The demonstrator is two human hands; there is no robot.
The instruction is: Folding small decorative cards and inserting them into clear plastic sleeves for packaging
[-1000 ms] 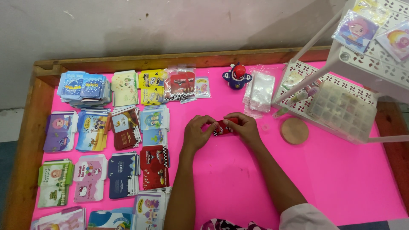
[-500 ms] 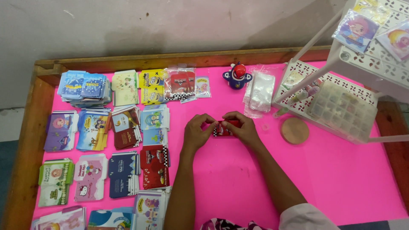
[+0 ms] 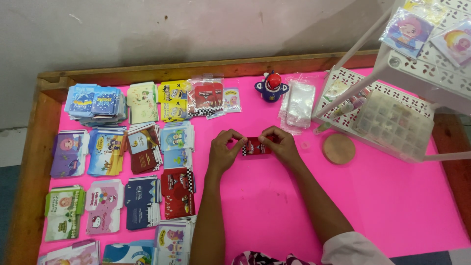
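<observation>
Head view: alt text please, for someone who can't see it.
Both hands, left hand and right hand, pinch a small red card packet over a pink tabletop. Stacks of colourful card packets lie to the left; a white plastic rack stands right.

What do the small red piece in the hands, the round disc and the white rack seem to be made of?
Red piece: likely thin printed card, flat with a checkered edge.
Round disc: looks like wood or cork, matte brown.
White rack: apparently moulded plastic, with a cut-out pattern.
</observation>
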